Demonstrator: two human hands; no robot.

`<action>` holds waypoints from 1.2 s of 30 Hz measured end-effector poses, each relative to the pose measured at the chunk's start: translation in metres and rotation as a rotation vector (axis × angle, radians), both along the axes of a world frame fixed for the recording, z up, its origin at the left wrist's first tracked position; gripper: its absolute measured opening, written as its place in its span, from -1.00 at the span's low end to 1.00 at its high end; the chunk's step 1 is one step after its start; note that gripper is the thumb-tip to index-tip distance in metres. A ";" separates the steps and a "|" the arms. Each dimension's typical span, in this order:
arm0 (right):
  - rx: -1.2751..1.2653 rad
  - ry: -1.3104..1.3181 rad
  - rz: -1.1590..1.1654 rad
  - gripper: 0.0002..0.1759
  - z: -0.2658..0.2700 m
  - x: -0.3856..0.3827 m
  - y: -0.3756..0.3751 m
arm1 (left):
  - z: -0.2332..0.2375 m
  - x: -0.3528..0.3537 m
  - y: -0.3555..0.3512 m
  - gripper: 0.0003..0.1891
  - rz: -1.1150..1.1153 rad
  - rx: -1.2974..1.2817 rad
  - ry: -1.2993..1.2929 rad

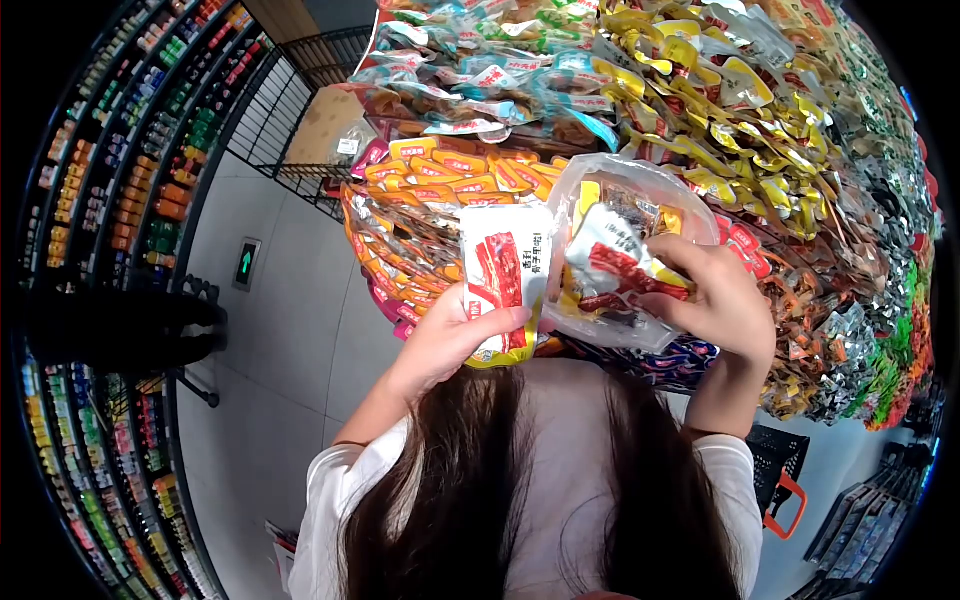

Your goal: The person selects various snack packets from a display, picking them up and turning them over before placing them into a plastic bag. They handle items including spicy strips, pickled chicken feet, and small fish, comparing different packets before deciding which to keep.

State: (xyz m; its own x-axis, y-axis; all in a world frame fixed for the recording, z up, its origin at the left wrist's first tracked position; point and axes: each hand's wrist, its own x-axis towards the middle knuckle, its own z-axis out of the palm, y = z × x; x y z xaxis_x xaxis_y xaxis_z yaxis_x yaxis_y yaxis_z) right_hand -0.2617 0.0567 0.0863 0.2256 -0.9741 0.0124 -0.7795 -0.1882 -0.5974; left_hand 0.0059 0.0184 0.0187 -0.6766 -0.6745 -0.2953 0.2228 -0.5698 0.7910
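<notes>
My left hand (447,338) grips a white snack packet (497,265) with red strips pictured on it and a yellow lower edge, thumb across its front. To its right, a clear plastic bag (689,192) lies open with several packets inside. My right hand (715,290) is at the bag's mouth, its fingers closed on a second white snack packet (612,246) with a similar red picture. That packet is tilted over the others in the bag. Orange snack packets (415,225) lie in rows just beyond my left hand.
Heaped displays hold blue-white packets (490,75) and yellow packets (740,90). A black wire rack (270,110) with a cardboard box (325,125) stands at the left. Shelves of bottles (130,190) line the far left. A basket with an orange handle (788,505) is at the lower right.
</notes>
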 end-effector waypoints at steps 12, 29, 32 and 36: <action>-0.195 0.159 0.182 -0.47 -0.024 0.017 -0.033 | 0.015 0.000 0.005 -0.62 0.212 -0.064 0.133; -0.294 -0.295 0.090 -0.68 -0.004 0.047 -0.018 | 0.029 -0.022 -0.001 -0.50 0.276 -0.109 0.460; -0.263 -0.494 0.199 -0.63 -0.010 0.063 -0.018 | 0.034 -0.027 -0.002 -0.43 0.155 -0.282 0.340; -0.066 -0.513 0.202 -0.72 -0.014 0.063 -0.017 | 0.033 -0.029 0.000 -0.43 0.161 -0.303 0.238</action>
State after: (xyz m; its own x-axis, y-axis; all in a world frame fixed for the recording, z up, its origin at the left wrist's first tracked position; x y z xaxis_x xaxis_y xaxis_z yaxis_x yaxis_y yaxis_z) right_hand -0.1985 0.0398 0.0721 0.3566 -0.9056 0.2297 -0.3365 -0.3538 -0.8727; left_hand -0.0235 0.0179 0.0514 -0.5805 -0.8098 0.0850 0.4872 -0.2617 0.8331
